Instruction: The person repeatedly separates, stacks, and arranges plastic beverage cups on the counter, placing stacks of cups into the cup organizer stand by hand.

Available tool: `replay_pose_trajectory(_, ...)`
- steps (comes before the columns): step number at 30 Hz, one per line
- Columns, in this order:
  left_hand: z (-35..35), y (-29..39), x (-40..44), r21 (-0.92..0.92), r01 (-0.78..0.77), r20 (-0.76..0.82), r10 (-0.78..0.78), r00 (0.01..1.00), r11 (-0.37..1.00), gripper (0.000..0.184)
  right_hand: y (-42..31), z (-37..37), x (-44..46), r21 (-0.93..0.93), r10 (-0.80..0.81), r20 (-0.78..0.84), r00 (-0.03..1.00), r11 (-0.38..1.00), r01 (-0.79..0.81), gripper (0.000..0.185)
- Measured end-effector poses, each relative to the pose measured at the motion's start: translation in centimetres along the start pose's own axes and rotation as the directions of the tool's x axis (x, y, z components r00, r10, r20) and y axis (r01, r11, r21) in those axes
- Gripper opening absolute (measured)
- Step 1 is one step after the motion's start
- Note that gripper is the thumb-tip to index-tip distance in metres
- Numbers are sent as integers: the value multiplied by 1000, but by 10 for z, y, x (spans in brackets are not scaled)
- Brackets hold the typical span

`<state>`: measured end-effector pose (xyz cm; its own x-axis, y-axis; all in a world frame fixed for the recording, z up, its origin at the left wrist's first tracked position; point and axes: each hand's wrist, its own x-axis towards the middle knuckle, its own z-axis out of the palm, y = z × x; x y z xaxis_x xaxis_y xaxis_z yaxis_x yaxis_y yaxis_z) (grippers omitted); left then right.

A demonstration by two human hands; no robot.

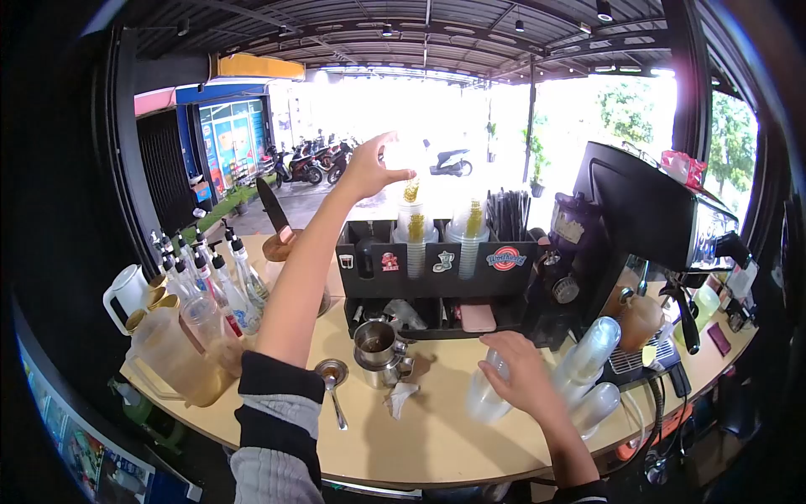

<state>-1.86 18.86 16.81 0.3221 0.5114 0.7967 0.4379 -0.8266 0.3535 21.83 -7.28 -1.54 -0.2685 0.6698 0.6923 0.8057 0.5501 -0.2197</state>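
My left hand (378, 170) is raised over the black organizer, thumb and fingers curved around a clear plastic cup (411, 190) with gold print. Glare washes out most of that cup's upper part. Just below it stands a stack of similar cups (416, 231), with a second stack (472, 227) to its right. Down on the counter, my right hand (516, 370) has its fingers around another clear plastic cup (489, 396), which looks blurred. Steel pitchers (375, 344), one on the other, stand between my arms, near a spoon (341, 410) and a crumpled tissue (401, 398).
Syrup bottles (239, 269) and a plastic jug (180, 357) crowd the left side. The black organizer (369, 281) spans the back, holding straws (508, 214). To the right are nested clear cups (588, 357), a purple grinder (568, 244) and a coffee machine (642, 206).
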Motion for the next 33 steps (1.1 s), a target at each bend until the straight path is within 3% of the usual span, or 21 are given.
replay_pose_trajectory(4, 10, -21, 17, 58, 54, 167, -63, 984, 997, 84, 4, 3, -1, 6, 10, 24, 1000, 1000, -10, 30)
replay_pose_trajectory(11, 29, -44, 17, -28, 131, 252, -120, 960, 991, 87, 3, 6, -2, 32, 36, 4, 999, 999, -36, 27)
replay_pose_trajectory(13, 33, -49, 16, 56, 189, 337, -197, 921, 980, 88, 10, 13, -5, 21, 19, -48, 999, 1000, -18, 49)
replay_pose_trajectory(14, 37, -51, 12, 58, 192, 342, -200, 918, 980, 88, 8, 14, -8, 25, 24, -46, 999, 999, -23, 49)
replay_pose_trajectory(16, 45, -50, -1, 41, 206, 333, -208, 920, 978, 89, 2, 16, -16, 135, 128, -253, 959, 986, -96, 83)
replay_pose_trajectory(17, 45, -48, -3, 43, 204, 338, -206, 918, 978, 89, 3, 21, -26, 138, 132, -256, 958, 985, -99, 83)
replay_pose_trajectory(19, 42, -39, -9, 74, 208, 336, -221, 916, 975, 94, 8, 40, -56, 514, 471, -202, 859, 797, -316, 107)
replay_pose_trajectory(20, 43, -38, -13, 75, 208, 340, -221, 914, 975, 94, 11, 49, -67, 516, 475, -202, 857, 795, -319, 107)
replay_pose_trajectory(23, 50, -45, -28, 37, 212, 289, -214, 933, 976, 97, 24, 66, -84, 639, 558, -107, 823, 673, -373, 107)
replay_pose_trajectory(25, 55, -45, -46, 78, 40, 38, -43, 998, 996, 98, 36, 69, -82, 565, 548, 6, 836, 688, -455, 103)
replay_pose_trajectory(28, 53, -17, -85, 66, -26, -56, 30, 998, 997, 84, 56, 82, -66, 461, 490, -5, 872, 775, -432, 95)
replay_pose_trajectory(30, 51, 5, -109, 42, -114, -113, 118, 987, 993, 70, 71, 89, -48, 513, 500, 2, 866, 743, -430, 92)
replay_pose_trajectory(31, 49, 22, -122, 32, -116, -103, 119, 988, 993, 70, 81, 95, -44, 532, 511, 5, 860, 727, -434, 91)
replay_pose_trajectory(33, 51, 52, -147, -168, 13, -45, -20, 999, 986, 66, 104, 113, -38, 563, 502, -35, 864, 725, -398, 90)
